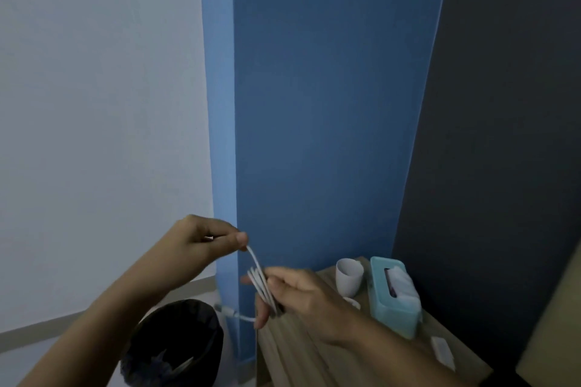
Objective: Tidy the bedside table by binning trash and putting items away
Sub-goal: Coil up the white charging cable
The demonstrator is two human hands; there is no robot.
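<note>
Two bare hands are working a thin white charging cable (255, 264) in the lower middle of the frame, in front of a blue wall panel (314, 103). The left hand (201, 238) is sitting higher, its thumb and forefinger pinched shut on one strand of the cable. The right hand (301, 295) is lying lower and to the right, its fingers (262, 311) curled closed around several gathered loops of the same cable, with a short end and its plug trailing out to the left below the hand. Under the right hand, a light wooden bedside surface (292, 352) is filling the lower right of the frame. On it, a white cup (348, 276) is standing upright just beside a teal tissue box (394, 298), and a small white flat item (443, 352) is lying nearer the bottom right edge; what it is cannot be told. At the lower left, on the floor, a black bin lined with a dark bag (176, 345) is standing beside the surface.
</note>
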